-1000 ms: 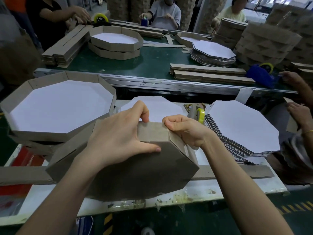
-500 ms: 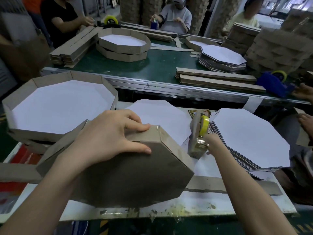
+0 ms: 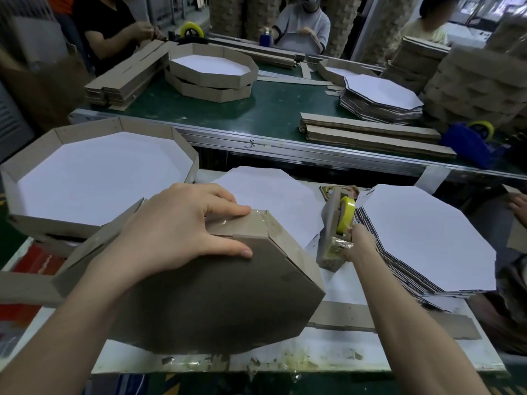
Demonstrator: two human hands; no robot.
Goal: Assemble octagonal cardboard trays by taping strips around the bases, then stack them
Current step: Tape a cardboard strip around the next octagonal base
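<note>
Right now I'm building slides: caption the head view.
Left hand presses the upturned tray while the right hand holds the tape dispenser.

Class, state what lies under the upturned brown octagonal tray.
A flat brown cardboard strip and the white worktable emerge from beneath the brown octagonal cardboard tray; whatever else it covers is hidden.

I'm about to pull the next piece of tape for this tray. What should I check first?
1. Left hand pins the strip to the tray: ok, fingers on the strip, thumb on the base.
2. Current corner taped: ok, clear tape shows by the fingertips.
3. Tape dispenser upright and in reach: ok, the right hand is at its front.
4. Right hand's grip on the tape end: cannot tell, fingers hidden.
5. Strip fully wrapped: not ok, its free end juts out to the left.
</note>
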